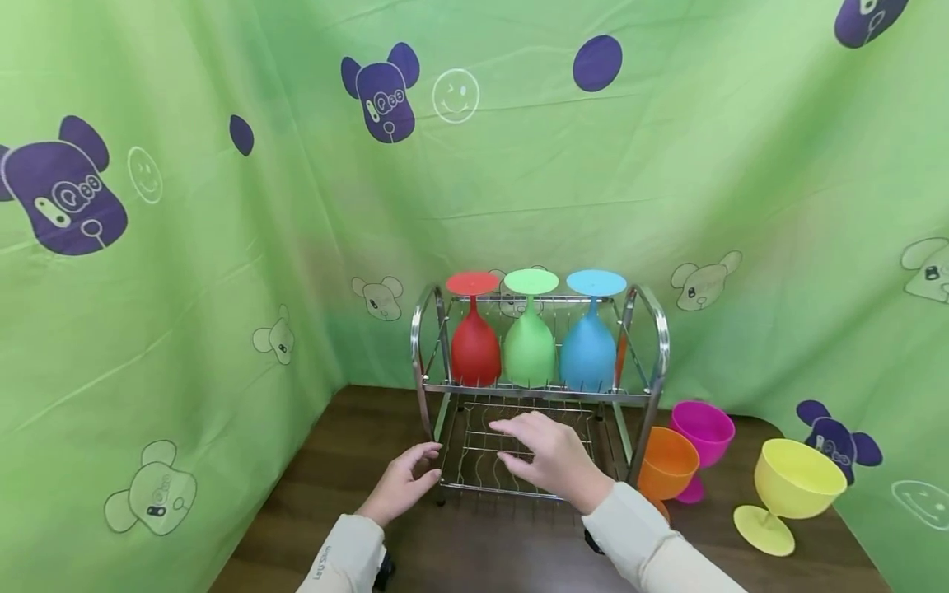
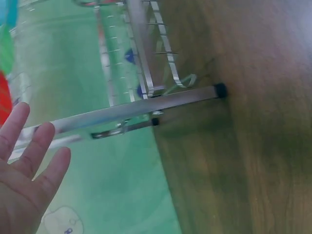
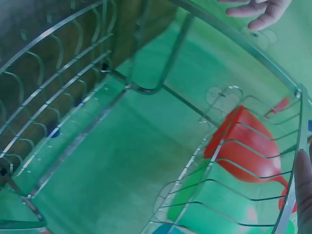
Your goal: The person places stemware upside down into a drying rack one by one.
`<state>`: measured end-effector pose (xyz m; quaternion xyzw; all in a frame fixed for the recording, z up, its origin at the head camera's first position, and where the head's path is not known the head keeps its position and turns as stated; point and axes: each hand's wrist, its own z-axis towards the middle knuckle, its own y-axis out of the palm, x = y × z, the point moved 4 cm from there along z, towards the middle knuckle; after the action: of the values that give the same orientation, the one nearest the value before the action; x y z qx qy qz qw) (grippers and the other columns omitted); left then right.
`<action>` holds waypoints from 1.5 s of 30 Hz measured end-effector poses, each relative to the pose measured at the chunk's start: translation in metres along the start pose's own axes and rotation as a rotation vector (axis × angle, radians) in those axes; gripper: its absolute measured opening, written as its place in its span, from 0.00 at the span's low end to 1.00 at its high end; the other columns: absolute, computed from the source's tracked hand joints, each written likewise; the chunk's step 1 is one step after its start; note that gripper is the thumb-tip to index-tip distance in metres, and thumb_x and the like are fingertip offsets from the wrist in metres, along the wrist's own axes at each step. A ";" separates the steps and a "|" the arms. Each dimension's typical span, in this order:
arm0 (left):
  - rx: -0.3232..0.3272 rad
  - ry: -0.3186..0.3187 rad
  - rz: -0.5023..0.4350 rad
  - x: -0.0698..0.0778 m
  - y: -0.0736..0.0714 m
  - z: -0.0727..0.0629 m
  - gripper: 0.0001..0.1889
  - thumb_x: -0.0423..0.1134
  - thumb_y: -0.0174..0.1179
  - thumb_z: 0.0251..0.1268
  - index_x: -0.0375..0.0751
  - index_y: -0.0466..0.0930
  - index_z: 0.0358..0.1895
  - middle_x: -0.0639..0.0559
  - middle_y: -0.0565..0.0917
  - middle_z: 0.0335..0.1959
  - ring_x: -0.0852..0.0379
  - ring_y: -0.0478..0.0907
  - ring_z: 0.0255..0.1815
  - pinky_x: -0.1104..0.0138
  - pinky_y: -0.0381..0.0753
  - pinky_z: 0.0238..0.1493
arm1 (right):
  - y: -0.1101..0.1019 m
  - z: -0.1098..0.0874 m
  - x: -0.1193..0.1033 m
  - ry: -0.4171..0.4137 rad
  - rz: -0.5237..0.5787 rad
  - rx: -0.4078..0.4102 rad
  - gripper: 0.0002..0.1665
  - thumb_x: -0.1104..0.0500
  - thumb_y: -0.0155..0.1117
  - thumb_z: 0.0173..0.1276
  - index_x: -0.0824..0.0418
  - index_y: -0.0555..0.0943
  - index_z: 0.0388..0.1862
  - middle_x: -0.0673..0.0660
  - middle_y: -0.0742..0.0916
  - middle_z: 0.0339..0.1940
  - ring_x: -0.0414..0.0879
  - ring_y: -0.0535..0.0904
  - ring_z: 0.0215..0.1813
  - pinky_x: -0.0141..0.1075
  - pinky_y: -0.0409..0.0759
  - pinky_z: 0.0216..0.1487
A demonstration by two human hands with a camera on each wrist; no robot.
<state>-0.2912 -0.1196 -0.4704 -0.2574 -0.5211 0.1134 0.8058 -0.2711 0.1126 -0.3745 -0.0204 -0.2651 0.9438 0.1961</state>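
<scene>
A two-tier metal dish rack [image 1: 537, 395] stands on the table. Upside down along its upper tier are a red goblet [image 1: 474, 354], a light green goblet [image 1: 530, 354] and a blue goblet [image 1: 589, 356], bases up. My left hand [image 1: 400, 487] is at the rack's left side, fingers extended and holding nothing; the left wrist view shows its spread fingers [image 2: 53, 168] beside the metal frame. In front of the lower tier hovers my right hand [image 1: 554, 463], thumb and fingers apart with nothing between them. The right wrist view looks through the wires at the red and green goblets.
Right of the rack, an orange goblet [image 1: 667, 465] and a magenta goblet [image 1: 703, 432] stand upright close together. Farther right is a yellow goblet [image 1: 799, 482], upright on the brown wooden table [image 1: 474, 548]. Green patterned cloth [image 1: 549, 189] hangs behind and at both sides.
</scene>
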 end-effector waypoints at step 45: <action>0.023 0.822 0.876 0.043 0.064 -0.003 0.23 0.47 0.71 0.44 0.51 0.82 0.48 0.55 0.82 0.44 0.56 0.78 0.46 0.65 0.76 0.49 | -0.106 -0.201 0.036 0.641 -0.208 -0.061 0.34 0.66 0.81 0.32 0.66 0.81 0.45 0.51 0.82 0.33 0.38 0.77 0.36 0.17 0.67 0.43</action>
<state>-0.2640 -0.0476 -0.4717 -0.4622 -0.0109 0.3318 0.8223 -0.2374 0.3085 -0.4907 -0.2949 -0.2189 0.8559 0.3640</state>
